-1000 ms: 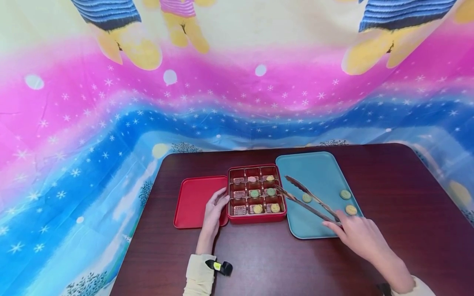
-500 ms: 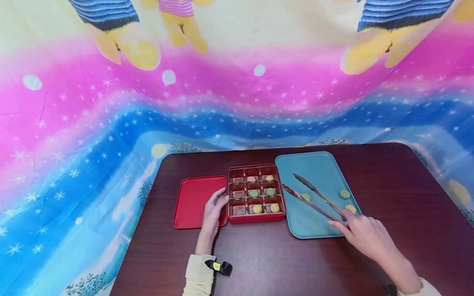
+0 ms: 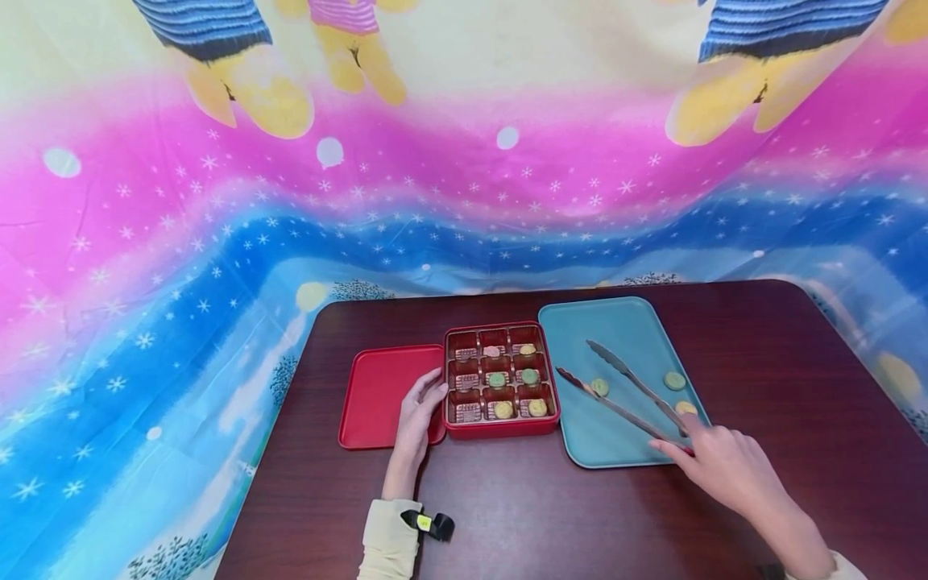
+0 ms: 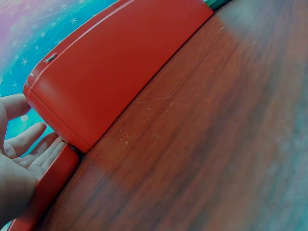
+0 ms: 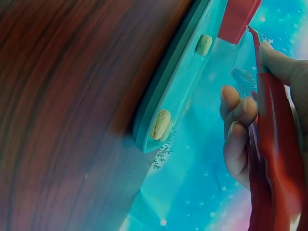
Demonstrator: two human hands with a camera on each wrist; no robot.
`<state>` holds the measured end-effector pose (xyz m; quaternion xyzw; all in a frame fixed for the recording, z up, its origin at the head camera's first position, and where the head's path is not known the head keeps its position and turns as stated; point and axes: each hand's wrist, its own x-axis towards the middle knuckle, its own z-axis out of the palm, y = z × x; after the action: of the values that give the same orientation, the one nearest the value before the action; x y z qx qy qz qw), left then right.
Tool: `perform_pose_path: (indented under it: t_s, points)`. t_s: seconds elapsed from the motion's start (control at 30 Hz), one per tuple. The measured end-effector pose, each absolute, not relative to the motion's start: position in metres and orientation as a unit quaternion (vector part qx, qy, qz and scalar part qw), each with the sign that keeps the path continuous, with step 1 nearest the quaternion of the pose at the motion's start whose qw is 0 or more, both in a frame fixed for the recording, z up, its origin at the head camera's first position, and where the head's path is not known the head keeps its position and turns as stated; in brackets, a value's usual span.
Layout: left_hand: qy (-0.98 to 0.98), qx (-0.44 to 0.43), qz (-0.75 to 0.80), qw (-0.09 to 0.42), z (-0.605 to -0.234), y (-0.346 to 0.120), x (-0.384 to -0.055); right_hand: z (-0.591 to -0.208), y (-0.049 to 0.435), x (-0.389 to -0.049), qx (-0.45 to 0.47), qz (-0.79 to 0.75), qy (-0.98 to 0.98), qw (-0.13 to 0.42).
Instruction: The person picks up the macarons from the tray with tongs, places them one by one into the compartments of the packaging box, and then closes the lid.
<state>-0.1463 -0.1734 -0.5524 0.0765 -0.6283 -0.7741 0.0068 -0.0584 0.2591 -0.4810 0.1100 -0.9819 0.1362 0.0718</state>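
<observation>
My right hand (image 3: 732,467) grips a pair of tongs (image 3: 627,407), handles red in the right wrist view. The tongs' arms are spread over the teal tray (image 3: 605,322), nothing between their tips. One arm overlaps a green macaron (image 3: 599,387) on the tray. My left hand (image 3: 419,419) rests its relaxed fingers at the left wall of a red box (image 3: 500,430), above the red lid (image 3: 366,403). Brown dividers split the box into several compartments. Inside are a pink macaron (image 3: 492,352), green ones (image 3: 497,379) and yellow ones (image 3: 537,408); the left column holds none.
Near the tray's right edge lie another green macaron (image 3: 674,380) and a yellow macaron (image 3: 686,409), partly behind my right hand. The dark wooden table (image 3: 522,507) meets a colourful hanging cloth (image 3: 464,201) at the back and left.
My right hand has drawn the tongs right and slightly toward me, from the box's right edge to over the tray. The left hand stays at the box; the macarons stay put.
</observation>
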Motion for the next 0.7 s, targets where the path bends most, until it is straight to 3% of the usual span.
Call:
perform_pose_path:
  t_s: [0.7]
  points:
    - [-0.630,0.074,-0.773,0.006,-0.551,-0.173,-0.145,-0.483,0.276,-0.058,0.059,0.130,-0.990,-0.009]
